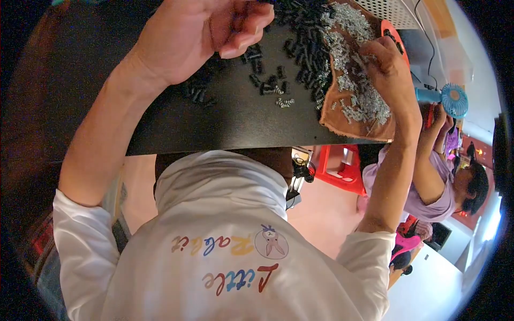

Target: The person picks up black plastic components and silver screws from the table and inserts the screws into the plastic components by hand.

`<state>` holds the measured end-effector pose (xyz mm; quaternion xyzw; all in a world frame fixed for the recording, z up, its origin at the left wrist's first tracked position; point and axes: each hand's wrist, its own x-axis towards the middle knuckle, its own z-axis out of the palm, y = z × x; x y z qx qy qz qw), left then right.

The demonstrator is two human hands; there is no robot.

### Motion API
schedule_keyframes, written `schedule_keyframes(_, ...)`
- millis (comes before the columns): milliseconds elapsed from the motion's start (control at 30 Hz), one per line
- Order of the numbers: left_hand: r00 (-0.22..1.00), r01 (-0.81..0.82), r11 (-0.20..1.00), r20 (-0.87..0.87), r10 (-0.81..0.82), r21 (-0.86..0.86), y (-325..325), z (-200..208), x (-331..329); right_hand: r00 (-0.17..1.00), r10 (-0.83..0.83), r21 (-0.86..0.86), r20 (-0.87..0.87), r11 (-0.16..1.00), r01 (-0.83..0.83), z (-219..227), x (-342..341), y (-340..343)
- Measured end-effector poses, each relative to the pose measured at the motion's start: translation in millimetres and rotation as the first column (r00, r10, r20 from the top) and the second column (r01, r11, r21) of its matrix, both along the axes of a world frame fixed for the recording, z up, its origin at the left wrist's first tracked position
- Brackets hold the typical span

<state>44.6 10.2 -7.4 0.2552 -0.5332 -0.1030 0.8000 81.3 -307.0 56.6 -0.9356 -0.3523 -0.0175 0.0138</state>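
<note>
My left hand [206, 35] is raised over the dark table at the top edge, its fingers curled inward. A bit of something black shows at its fingertips, cut off by the frame. My right hand [390, 67] reaches down into a spread of small silvery metal springs [350, 75], fingers bent and pressed together. What sits between those fingertips is too small to make out. The springs lie on a brown cloth [334, 115]. Beside them, to the left, is a heap of short black cylindrical pieces [305, 61]. A few loose springs [285, 102] lie near scattered black pieces.
The dark table [230, 128] ends in front of my body. Behind my right hand are a red-orange tray [395, 38] and a white perforated basket [393, 12]. A small blue fan [454, 100] stands at the right, near another person [439, 182]. A red stool [340, 168] is below the table.
</note>
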Motion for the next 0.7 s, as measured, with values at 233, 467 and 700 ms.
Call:
schedule_keyframes(233, 0.978, 0.177, 0.983, -0.106, -0.182, -0.055, -1.8, -3.7, -4.1, 0.998, 0.017, 0.095, -0.061, 0.995, -0.011, -2.7, -16.0, 23.9)
schedule_keyframes(467, 0.884, -0.137, 0.968, -0.415, 0.215, 0.210, 2.8, 12.0, -16.8, 0.985, -0.152, -0.045, 0.077, 0.987, 0.155, 5.9, -9.2, -0.9)
schedule_keyframes(700, 0.999, -0.032, 0.999, -0.040, 0.032, -0.012, -3.4, -0.8, -5.4, 0.999, 0.027, 0.174, -0.017, 0.984, -0.024, -8.3, -5.8, 6.9)
